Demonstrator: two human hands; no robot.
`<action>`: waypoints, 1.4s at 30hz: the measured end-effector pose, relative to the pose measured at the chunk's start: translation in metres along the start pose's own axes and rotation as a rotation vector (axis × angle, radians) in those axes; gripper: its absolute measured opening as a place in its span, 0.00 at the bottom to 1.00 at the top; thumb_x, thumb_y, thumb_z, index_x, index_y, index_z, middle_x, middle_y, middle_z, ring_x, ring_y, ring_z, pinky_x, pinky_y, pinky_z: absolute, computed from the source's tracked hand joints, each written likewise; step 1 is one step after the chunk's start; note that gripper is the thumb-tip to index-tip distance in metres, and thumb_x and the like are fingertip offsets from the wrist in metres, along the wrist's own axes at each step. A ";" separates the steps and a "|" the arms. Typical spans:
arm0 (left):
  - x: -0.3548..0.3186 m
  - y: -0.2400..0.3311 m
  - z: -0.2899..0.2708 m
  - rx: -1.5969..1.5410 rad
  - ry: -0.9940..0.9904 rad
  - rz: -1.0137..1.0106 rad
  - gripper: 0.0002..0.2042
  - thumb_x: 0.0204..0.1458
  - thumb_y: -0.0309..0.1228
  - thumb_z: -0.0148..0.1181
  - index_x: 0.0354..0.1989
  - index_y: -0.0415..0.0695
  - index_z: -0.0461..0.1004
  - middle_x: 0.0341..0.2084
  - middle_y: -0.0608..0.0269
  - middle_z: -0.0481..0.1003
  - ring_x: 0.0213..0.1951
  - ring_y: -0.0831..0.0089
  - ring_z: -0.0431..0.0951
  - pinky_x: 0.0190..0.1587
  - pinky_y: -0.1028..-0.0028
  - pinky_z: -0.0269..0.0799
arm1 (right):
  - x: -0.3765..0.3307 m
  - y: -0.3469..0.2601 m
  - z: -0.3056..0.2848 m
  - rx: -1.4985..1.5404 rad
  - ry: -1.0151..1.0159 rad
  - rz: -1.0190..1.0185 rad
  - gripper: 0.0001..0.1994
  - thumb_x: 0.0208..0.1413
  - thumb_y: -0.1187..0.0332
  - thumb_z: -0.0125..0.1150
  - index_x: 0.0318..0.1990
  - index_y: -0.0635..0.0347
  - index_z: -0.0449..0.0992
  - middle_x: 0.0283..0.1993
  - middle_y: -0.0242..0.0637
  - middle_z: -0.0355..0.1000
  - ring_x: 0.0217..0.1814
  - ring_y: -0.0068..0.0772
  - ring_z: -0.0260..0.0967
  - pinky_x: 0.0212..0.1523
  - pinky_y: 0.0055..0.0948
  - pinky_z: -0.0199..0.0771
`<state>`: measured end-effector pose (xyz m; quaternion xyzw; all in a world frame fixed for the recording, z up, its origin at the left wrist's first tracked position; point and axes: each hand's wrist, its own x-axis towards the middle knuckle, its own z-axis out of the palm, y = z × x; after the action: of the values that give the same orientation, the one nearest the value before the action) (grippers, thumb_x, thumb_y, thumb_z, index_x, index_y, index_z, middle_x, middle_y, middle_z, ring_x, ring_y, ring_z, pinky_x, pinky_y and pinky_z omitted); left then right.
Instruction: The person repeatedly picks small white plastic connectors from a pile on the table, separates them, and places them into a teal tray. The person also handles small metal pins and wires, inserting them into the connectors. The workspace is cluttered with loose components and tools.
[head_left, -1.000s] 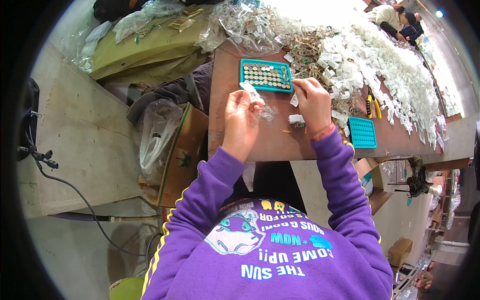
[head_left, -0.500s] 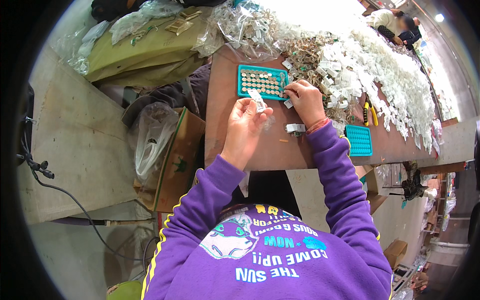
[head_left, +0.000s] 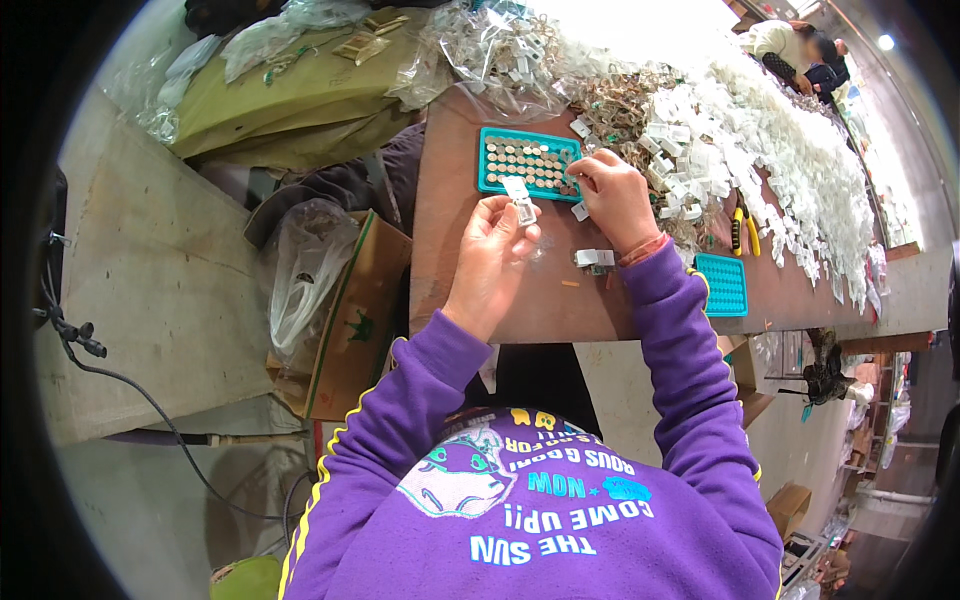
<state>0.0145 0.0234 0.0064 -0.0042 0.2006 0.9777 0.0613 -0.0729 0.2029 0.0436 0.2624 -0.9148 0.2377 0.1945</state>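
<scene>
Between the fingertips of my left hand point(head_left: 488, 245) is a small white plastic case point(head_left: 523, 206) with its flap swung up. My right hand point(head_left: 615, 205) is at the right end of a teal tray point(head_left: 482, 168), thumb and fingers pinched together; whatever they grip, if anything, is too small to make out. Rows of round silvery button cells point(head_left: 525, 150) lie in the tray. Below the right wrist, a white case with a darker part point(head_left: 594, 258) rests on the brown table point(head_left: 455, 290).
A large heap of white plastic cases point(head_left: 740, 150) covers the table's far right, with tangled wires point(head_left: 615, 115) along its near side. Yellow-handled pliers point(head_left: 738, 230) and a second teal tray point(head_left: 721, 285) lie to the right. A cardboard box point(head_left: 345, 330) stands left. Another person point(head_left: 785, 50) is far right.
My left hand has turned the white case slightly, so its hollow side shows more. The right hand stays pinched at the tray's right end. The whole view has shifted a little.
</scene>
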 end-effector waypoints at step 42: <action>-0.004 0.000 0.005 0.142 -0.080 0.038 0.07 0.60 0.29 0.59 0.42 0.42 0.70 0.39 0.61 0.76 0.39 0.73 0.78 0.44 0.74 0.76 | -0.014 -0.090 -0.048 0.191 0.034 -0.135 0.09 0.45 0.77 0.65 0.36 0.56 0.81 0.32 0.36 0.75 0.32 0.39 0.76 0.33 0.30 0.78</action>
<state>0.0188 0.0249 0.0107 0.0432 0.2667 0.9615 0.0509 0.0013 0.1668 0.1061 0.3366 -0.8649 0.3144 0.1996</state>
